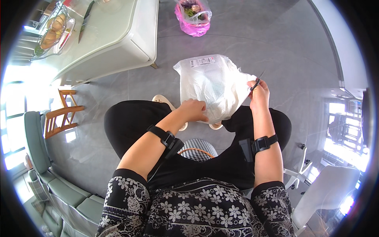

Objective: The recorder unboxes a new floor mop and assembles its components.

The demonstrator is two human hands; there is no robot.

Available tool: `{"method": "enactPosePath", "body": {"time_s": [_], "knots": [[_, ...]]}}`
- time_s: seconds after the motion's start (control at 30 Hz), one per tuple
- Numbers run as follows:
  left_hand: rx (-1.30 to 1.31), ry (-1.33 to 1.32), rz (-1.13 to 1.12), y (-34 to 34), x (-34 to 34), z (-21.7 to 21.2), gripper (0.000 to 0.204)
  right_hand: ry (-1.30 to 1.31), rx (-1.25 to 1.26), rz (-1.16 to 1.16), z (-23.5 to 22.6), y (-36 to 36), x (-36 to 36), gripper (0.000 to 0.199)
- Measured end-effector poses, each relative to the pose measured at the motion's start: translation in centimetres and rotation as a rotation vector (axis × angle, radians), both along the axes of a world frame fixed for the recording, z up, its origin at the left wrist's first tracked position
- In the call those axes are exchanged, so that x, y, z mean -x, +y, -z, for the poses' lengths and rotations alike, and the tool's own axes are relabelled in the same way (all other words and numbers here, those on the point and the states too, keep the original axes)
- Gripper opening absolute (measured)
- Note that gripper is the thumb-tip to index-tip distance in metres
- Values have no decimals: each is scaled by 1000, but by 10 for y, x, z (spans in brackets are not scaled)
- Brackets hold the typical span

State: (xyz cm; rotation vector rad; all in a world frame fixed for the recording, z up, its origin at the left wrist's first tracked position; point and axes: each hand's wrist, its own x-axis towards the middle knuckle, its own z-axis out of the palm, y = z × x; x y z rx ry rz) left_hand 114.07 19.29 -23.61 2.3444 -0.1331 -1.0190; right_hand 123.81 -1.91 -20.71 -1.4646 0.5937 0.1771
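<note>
A white plastic mailing bag (pixel 211 87) with a printed label near its far edge hangs over the floor between my knees. My left hand (pixel 193 110) is closed on its near left edge, the fingers curled over the plastic. At the bag's right corner my right hand (pixel 259 94) grips a small pair of scissors (pixel 256 83) with dark handles. The thin blades point away from me, to the upper right. The plastic is drawn out to a peak beside these fingers; whether they also pinch it, I cannot tell.
A white table (pixel 106 39) at the upper left bears a knife (pixel 85 21) and a wire fruit basket (pixel 55 33). A pink bag-lined bin (pixel 194 23) stands on the floor ahead. A wooden folding stool (pixel 63 114) and green sofa (pixel 67 189) are at left, a white chair (pixel 327 189) at right.
</note>
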Motion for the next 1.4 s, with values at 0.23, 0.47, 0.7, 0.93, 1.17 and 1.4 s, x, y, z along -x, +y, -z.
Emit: {"method": "enactPosePath", "body": {"time_s": [0.23,0.47,0.7,0.93,1.17,1.4], "knots": [[160,-493,-62,13,6,6,14,-14,9,31,1,-1,-2,31],[310,-565,-320,28,1,-37,10,28,95,96,17,-14,-8,32],[97,-889,-239,47,-8,-65,4,107,188,18,16,-7,-6,31],[175,-769,-298,52,6,-54,5,11,56,-99,1,-4,0,33],[107,-538,-89,47,14,-53,13,-56,-174,-157,-8,4,6,36],[-58,-464,-116,0,10,-56,45,7,-302,-214,-19,19,12,31]]}}
